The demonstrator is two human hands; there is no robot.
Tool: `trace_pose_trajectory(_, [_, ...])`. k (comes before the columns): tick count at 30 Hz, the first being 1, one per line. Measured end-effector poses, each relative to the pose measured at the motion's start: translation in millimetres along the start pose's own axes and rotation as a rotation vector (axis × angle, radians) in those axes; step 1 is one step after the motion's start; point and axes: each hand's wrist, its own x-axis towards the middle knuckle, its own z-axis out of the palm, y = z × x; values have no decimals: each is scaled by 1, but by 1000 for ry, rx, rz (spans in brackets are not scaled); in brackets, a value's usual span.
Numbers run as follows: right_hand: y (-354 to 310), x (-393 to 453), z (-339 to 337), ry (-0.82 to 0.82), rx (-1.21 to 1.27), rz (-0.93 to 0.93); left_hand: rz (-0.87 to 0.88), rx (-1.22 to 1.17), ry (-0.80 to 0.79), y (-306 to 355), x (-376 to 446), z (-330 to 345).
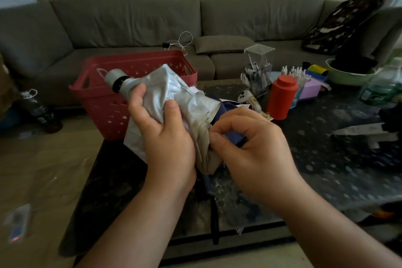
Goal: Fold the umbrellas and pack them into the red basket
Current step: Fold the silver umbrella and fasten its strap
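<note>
A collapsed silver-grey umbrella (174, 91) is held above the dark table, its grey handle with a cord loop pointing up-left over the red basket (108, 104). My left hand (165, 137) grips the bunched canopy around its middle. My right hand (250, 146) pinches the beige lower end of the fabric between thumb and fingers. A dark blue umbrella (230, 106) lies on the table under and behind the silver one, mostly hidden. The red basket stands at the table's far left corner; its inside is largely hidden.
A red bottle (281, 98), a clear pen holder (257, 72), a purple box (311, 89), a green bowl (348, 76) and a water bottle (382, 85) crowd the table's right. A grey sofa (130, 22) runs behind. A dark bottle (39, 111) stands on the floor at the left.
</note>
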Motion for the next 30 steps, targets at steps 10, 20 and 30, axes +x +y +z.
trace_pose_trajectory(10, [4, 10, -18, -148, 579, 434, -208, -190, -15, 6, 18, -10])
trace_pose_trajectory(20, [-2, 1, 3, -280, 816, 465, -262, -257, -78, 8, 24, -13])
trace_pose_trajectory(30, [-9, -7, 17, -181, 948, 454, -220, -326, -63, 3, 24, -9])
